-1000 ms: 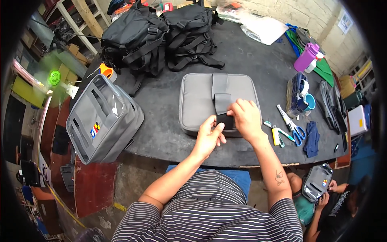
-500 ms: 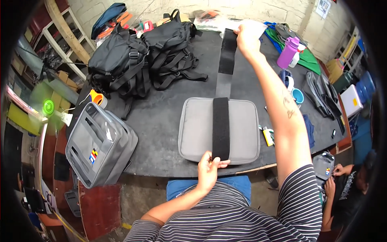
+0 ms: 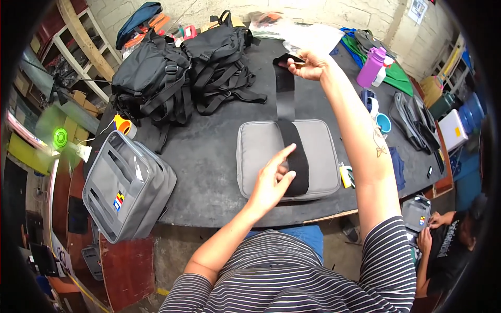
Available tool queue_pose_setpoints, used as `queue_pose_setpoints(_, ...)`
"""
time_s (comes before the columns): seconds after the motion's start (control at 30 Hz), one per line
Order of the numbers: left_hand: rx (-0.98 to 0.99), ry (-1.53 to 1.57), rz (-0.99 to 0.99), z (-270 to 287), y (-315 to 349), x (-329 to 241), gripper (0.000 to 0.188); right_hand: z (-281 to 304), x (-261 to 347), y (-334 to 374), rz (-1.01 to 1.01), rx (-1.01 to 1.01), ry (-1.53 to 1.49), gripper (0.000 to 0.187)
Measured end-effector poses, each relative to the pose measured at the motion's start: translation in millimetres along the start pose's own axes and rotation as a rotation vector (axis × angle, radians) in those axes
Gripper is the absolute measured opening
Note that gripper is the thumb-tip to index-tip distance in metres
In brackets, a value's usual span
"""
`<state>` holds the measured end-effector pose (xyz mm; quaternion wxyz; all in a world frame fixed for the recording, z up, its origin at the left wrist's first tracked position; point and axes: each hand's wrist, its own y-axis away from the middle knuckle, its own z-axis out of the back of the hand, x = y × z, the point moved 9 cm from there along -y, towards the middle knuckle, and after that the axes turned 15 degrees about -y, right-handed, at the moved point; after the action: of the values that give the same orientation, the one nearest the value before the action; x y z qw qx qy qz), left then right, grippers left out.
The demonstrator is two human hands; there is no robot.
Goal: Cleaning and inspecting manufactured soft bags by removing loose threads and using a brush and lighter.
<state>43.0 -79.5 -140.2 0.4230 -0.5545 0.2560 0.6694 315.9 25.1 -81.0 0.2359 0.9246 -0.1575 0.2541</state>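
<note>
A grey zippered fabric case (image 3: 323, 151) lies flat near the front edge of the table. A wide black strap (image 3: 298, 177) runs across its top and continues past its far side. My left hand (image 3: 271, 180) is over the case, index finger and thumb spread, its fingertips at the strap. Beyond the case, my right hand (image 3: 313, 65) pinches the strap's far end, which curls over above the tabletop. Farther left stands another grey case (image 3: 130, 188) with clear panels and a small colourful patch, tilted at the table edge.
Black bags (image 3: 151, 83) with dangling straps are heaped at the back left. On the right are a purple bottle (image 3: 371, 68), a blue-rimmed cup (image 3: 383, 123) and folded grey pieces (image 3: 415, 125). Beside the case lies a yellow item (image 3: 345, 176). A person (image 3: 443, 240) works at the lower right.
My right hand has come nearer and to the left, curling the strap end. My left hand has moved from the case's near edge up onto the strap. The case has shifted slightly away.
</note>
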Motion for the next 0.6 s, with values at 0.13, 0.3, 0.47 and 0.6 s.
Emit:
queue_pose_setpoints(0.13, 0.009, -0.183, -0.170, -3.4, -11.6, -2.2, 0.063, -20.7, -2.6, 26.5, -0.037, 0.242, -0.026, 0.052)
queue_pose_setpoints(0.3, 0.001, -0.058, 0.036, -9.5, -31.2, 44.1, 0.062, -22.9, -1.3, 44.1, 0.047, 0.246, 0.131, 0.054)
queue_pose_setpoints(0.47, -0.345, -0.550, -0.128, 29.4, -52.0, 4.1, 0.035, -9.2, 8.2, 54.9, -0.051, 0.294, 0.067, 0.039)
queue_pose_setpoints(0.6, 0.248, 0.501, 0.407, 21.7, -107.8, 32.9, 0.077, -33.3, -19.7, 86.8, 0.052, 0.399, 0.433, 0.041)
